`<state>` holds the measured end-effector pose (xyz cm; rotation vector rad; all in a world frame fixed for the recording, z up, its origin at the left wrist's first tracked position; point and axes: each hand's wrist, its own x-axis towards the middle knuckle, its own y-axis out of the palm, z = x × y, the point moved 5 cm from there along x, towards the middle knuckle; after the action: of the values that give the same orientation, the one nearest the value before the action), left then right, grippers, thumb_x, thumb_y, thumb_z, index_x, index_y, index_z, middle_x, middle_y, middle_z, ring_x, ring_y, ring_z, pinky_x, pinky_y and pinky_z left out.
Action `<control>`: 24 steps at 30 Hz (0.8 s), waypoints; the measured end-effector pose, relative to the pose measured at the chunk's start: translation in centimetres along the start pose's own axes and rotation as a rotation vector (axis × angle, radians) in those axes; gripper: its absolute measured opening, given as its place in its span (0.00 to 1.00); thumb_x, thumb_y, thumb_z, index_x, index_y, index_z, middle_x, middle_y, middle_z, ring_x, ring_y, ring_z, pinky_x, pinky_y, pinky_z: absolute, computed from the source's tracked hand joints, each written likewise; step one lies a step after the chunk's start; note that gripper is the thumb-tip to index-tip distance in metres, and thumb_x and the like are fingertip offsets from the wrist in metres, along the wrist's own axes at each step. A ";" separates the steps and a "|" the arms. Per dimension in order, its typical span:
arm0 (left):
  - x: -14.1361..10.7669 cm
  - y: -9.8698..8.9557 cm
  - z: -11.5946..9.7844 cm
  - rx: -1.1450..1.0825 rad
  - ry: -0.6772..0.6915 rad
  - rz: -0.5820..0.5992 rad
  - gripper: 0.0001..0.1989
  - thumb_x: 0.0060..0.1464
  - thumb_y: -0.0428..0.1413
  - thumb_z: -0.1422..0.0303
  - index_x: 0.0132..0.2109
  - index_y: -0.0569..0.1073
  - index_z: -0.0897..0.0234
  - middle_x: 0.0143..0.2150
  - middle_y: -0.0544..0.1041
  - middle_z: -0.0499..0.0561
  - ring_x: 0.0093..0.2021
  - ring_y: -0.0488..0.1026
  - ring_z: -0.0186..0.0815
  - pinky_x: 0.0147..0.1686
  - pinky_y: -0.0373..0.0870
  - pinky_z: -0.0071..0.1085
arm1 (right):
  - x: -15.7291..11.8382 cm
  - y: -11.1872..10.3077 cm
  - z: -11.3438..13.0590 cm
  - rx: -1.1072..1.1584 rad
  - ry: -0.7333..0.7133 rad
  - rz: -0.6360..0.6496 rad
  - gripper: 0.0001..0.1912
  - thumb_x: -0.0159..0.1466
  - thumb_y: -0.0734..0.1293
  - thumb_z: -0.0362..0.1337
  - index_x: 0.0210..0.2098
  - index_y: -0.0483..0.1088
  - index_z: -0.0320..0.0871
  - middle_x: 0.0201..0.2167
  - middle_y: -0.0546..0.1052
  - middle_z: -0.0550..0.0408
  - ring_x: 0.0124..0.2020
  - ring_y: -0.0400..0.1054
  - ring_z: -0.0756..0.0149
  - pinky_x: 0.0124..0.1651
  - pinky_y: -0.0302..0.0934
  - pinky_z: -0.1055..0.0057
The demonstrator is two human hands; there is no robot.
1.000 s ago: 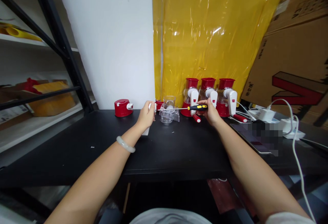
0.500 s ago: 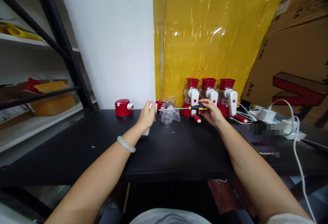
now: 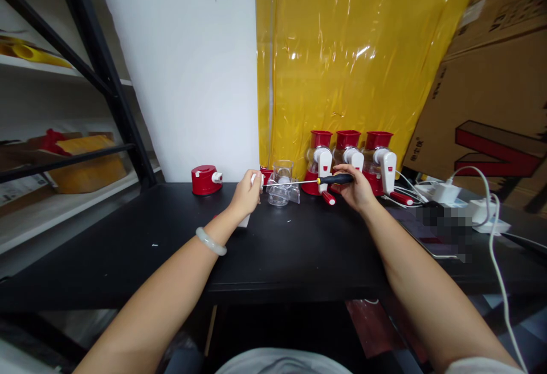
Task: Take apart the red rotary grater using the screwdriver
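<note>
My left hand (image 3: 247,194) is closed around a white crank handle (image 3: 245,221), whose lower end shows below the palm. My right hand (image 3: 355,190) grips a screwdriver (image 3: 335,179) by its black and yellow handle. The shaft runs level to the left, and its tip reaches the white part at my left fingers. Behind the shaft stands a clear plastic housing (image 3: 279,194) on the black table. A red base (image 3: 207,181) with a white knob sits left of my left hand.
Three red and white rotary graters (image 3: 321,160) stand at the back right. Beyond them are white chargers and cables (image 3: 447,191) and a dark flat device (image 3: 421,228). A shelf rack (image 3: 115,94) rises at the left, a large carton (image 3: 482,89) at the right.
The screwdriver's handle has turned in my right hand, showing less yellow, and my right fingers have shifted slightly. My left hand has moved very slightly right.
</note>
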<state>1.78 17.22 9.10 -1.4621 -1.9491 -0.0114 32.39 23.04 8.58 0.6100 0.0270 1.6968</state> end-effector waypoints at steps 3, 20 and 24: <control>0.0 0.0 0.0 -0.010 -0.004 -0.003 0.16 0.62 0.43 0.53 0.42 0.66 0.60 0.22 0.67 0.42 0.18 0.67 0.30 0.21 0.64 0.27 | 0.5 -0.7 -0.5 -0.125 -0.014 -0.078 0.24 0.57 0.64 0.62 0.33 0.70 0.47 0.25 0.72 0.56 0.24 0.68 0.65 0.28 0.64 0.66; 0.1 -0.4 0.0 -0.055 -0.032 -0.040 0.16 0.61 0.44 0.53 0.40 0.66 0.60 0.22 0.67 0.43 0.18 0.66 0.31 0.20 0.64 0.26 | 0.2 -0.2 -0.7 -0.060 0.030 0.038 0.21 0.51 0.76 0.47 0.41 0.68 0.51 0.30 0.71 0.62 0.28 0.66 0.72 0.34 0.66 0.70; 0.1 -0.4 -0.1 -0.044 -0.025 -0.038 0.16 0.62 0.44 0.53 0.40 0.66 0.60 0.21 0.67 0.42 0.17 0.66 0.30 0.20 0.64 0.26 | -0.1 0.0 -0.2 0.005 0.032 0.081 0.20 0.51 0.76 0.42 0.41 0.69 0.52 0.33 0.72 0.61 0.33 0.68 0.69 0.37 0.66 0.68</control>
<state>1.51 17.13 9.35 -1.4598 -2.0078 -0.0531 32.27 23.01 8.35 0.5949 0.0297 1.7856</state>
